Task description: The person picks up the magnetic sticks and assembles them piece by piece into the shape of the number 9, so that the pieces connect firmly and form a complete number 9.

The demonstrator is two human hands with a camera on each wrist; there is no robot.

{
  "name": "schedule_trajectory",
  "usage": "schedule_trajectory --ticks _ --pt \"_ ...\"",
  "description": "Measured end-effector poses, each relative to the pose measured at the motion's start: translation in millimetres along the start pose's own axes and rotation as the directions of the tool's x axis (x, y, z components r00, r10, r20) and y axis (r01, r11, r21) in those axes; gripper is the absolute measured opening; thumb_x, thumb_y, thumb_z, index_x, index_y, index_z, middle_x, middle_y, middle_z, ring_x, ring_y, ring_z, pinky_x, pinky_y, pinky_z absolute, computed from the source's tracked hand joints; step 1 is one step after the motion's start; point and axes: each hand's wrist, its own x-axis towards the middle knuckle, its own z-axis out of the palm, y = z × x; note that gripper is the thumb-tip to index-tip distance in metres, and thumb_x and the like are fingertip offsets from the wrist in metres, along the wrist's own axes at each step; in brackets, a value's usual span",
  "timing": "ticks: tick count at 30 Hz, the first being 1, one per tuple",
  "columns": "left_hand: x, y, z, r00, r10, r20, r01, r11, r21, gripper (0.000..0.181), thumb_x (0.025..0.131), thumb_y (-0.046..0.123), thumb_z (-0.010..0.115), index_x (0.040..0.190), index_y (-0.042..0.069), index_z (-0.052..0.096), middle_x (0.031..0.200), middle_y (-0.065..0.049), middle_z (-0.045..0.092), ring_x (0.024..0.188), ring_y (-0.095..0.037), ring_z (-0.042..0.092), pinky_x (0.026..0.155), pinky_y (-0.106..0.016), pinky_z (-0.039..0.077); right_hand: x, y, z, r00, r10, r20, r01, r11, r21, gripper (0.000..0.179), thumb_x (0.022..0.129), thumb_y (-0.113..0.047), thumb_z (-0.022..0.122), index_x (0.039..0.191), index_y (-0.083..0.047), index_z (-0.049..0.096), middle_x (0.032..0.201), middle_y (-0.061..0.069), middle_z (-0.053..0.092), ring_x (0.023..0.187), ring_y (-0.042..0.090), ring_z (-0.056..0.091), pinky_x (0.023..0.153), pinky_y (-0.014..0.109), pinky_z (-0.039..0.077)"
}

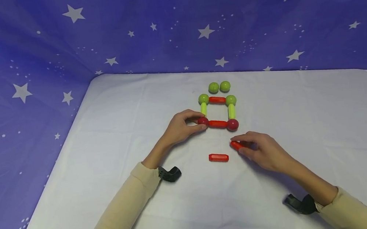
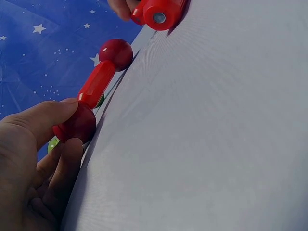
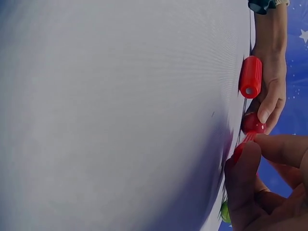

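A square of magnetic rods and balls lies flat on the table. Its near side is a red rod (image 1: 218,124) between two dark red balls; yellow-green rods (image 1: 231,111) run back to two green balls, joined by another red rod (image 1: 217,99). My left hand (image 1: 184,126) pinches the near-left red ball (image 2: 79,126) between thumb and fingers. Nearer to me, my right hand (image 1: 262,150) holds a loose red rod (image 1: 236,145) by thumb and fingertips, apart from the square. One more red rod (image 1: 219,157) lies left of that hand.
Two loose green balls (image 1: 219,87) sit just behind the square. A white cloth (image 1: 130,108) covers the table, and a blue star-patterned curtain (image 1: 175,26) stands along its back and left. Black wrist devices (image 1: 170,174) stick out at both sleeves.
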Motion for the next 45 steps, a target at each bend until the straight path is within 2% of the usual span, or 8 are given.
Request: schedule_trajectory --ticks 9,15,22,29,38,45 --pt "-0.8 1.4 -0.1 1.000 -0.008 -0.001 0.008 1.000 -0.012 0.035 0.084 0.021 0.080 0.117 0.011 0.072 0.103 0.003 0.067 0.096 -0.012 0.060 0.087 -0.032 0.046 4.3 -4 0 0.999 0.047 0.023 -0.049 0.998 0.049 0.039 0.088 -0.007 0.074 0.126 -0.009 0.067 0.107 0.005 0.066 0.089 0.021 0.059 0.067 0.028 0.053" --pt "-0.8 0.9 0.4 1.000 0.004 0.001 -0.004 1.000 -0.013 0.034 0.084 0.021 0.080 0.116 0.011 0.072 0.103 0.003 0.067 0.096 -0.011 0.060 0.087 -0.032 0.046 6.0 -4 1 0.996 0.081 0.038 -0.085 0.990 0.111 0.043 0.087 -0.007 0.075 0.129 -0.005 0.064 0.099 0.006 0.065 0.083 0.021 0.059 0.059 0.027 0.053" --pt "-0.7 1.1 1.0 1.000 0.004 0.002 -0.004 1.000 -0.004 0.034 0.084 0.022 0.080 0.116 0.012 0.072 0.102 0.004 0.067 0.095 -0.011 0.060 0.088 -0.033 0.046 5.4 -1 3 0.998 0.053 0.030 -0.057 0.986 0.155 0.035 0.091 -0.003 0.068 0.126 -0.006 0.068 0.108 0.010 0.066 0.079 0.018 0.060 0.061 0.027 0.054" --pt "-0.7 1.5 0.4 1.000 -0.003 0.000 0.003 1.000 -0.007 0.033 0.085 0.022 0.079 0.116 0.012 0.072 0.103 0.004 0.067 0.096 -0.012 0.059 0.087 -0.033 0.046 7.4 -3 3 0.995 0.088 0.035 -0.093 0.982 0.164 0.035 0.091 -0.006 0.069 0.127 -0.004 0.067 0.109 0.011 0.067 0.079 0.018 0.061 0.062 0.027 0.054" --pt "-0.9 -0.6 1.4 1.000 -0.001 -0.001 0.001 1.000 -0.014 0.034 0.084 0.023 0.080 0.116 0.013 0.072 0.103 0.004 0.067 0.096 -0.012 0.059 0.087 -0.034 0.046 9.3 -3 3 0.991 0.126 0.046 -0.132 0.972 0.195 0.038 0.091 -0.008 0.071 0.128 -0.002 0.064 0.093 0.005 0.066 0.071 0.017 0.061 0.061 0.028 0.054" --pt "-0.2 -0.3 1.0 1.000 0.004 -0.004 -0.004 1.000 -0.008 0.033 0.085 0.022 0.080 0.116 0.012 0.072 0.103 0.004 0.067 0.096 -0.011 0.059 0.087 -0.033 0.046 14.0 -1 4 0.992 0.120 0.026 -0.123 0.972 0.199 0.040 0.091 -0.009 0.071 0.129 0.000 0.063 0.083 0.004 0.065 0.066 0.017 0.062 0.060 0.027 0.052"
